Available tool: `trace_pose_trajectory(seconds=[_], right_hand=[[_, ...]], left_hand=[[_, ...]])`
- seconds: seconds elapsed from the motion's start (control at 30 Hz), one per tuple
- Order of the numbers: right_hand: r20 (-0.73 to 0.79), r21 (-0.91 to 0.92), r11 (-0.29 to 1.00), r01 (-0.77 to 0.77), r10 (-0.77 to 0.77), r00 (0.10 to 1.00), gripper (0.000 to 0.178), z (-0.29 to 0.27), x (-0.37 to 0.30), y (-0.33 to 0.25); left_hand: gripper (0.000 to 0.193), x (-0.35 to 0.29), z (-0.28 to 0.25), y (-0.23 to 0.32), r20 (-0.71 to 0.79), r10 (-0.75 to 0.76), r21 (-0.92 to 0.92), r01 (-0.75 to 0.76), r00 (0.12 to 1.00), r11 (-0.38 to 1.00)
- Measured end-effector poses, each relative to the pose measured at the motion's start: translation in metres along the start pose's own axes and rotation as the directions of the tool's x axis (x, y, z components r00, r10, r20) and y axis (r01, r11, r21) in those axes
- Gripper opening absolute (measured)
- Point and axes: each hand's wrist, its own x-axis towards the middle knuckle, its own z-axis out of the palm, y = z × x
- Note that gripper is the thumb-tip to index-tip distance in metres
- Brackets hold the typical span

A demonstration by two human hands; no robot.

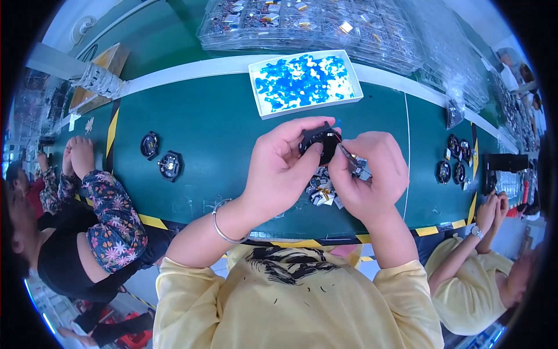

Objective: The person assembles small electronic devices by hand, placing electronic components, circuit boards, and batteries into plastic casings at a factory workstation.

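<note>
My left hand [278,166] grips a small black round housing [323,142] by its edge, thumb across its face. Close against it, my right hand [376,174] pinches a thin dark piece [347,152] between thumb and fingers; whether it is a tool or a part I cannot make out. A thin red wire shows at the housing by my right fingertips. Below my hands lies a pile of small electronic parts [323,191], partly hidden by my right hand. Two more black round housings [149,145] [170,166] rest on the green table to the left.
Beyond my hands stands a white box [314,107] of small blue and white pieces. Clear plastic trays [308,43] of parts are stacked behind a white rail. Several black round parts [444,171] lie at the right. Co-workers sit on both sides, hands at the table [221,134].
</note>
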Motion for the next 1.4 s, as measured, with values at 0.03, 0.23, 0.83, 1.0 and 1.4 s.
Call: trace_pose_trajectory(seconds=[0.03,0.23,0.83,1.0,1.4], right_hand=[[0.001,-0.001,1.000,-0.003,0.003,1.000,0.018,0.001,-0.001,0.000],[0.106,0.047,0.999,-0.019,0.014,0.994,0.015,-0.001,-0.001,-0.003],[0.198,0.233,0.947,-0.222,0.177,0.964,0.014,-0.003,0.010,0.004],[0.210,0.186,0.954,-0.233,0.193,0.958,0.013,-0.001,0.015,0.006],[0.277,0.207,0.946,-0.248,0.187,0.942,0.013,-0.003,0.010,0.006]], left_hand=[[0.034,-0.001,0.001,-0.002,-0.014,0.033,-0.035,-0.034,0.999,0.999],[0.032,-0.001,0.000,-0.001,-0.035,0.075,-0.122,-0.079,0.997,0.989],[0.019,0.009,-0.017,0.014,0.064,-0.237,-0.214,0.245,0.969,0.946],[0.023,0.011,-0.013,0.016,0.027,-0.179,-0.116,0.181,0.984,0.977],[0.025,0.008,-0.012,0.016,0.004,-0.195,0.007,0.195,0.981,0.981]])
